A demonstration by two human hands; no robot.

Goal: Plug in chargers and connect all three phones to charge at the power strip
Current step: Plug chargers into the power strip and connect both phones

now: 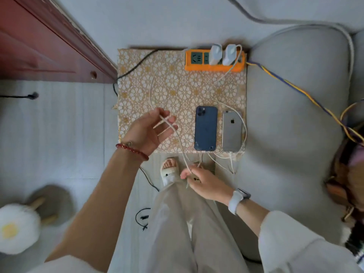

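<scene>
An orange power strip (197, 67) lies at the far right of a flower-patterned board (167, 89), with two white chargers (215, 54) plugged into it. A blue phone (205, 128) and a silver phone (232, 130) lie face down side by side near the board's front edge; a white cable runs to the silver phone's near end. My left hand (153, 129) hovers over the board with a white cable (180, 142) looped across its spread fingers. My right hand (201, 180), below the board's edge, pinches the same cable. A third phone is not visible.
A red-brown wooden door (39, 46) stands at the left. A grey cushion (291, 115) lies to the right with a yellow-and-blue cord (295, 89) across it. Black cables (145, 215) trail on the floor. My slippered foot (169, 172) is just below the board.
</scene>
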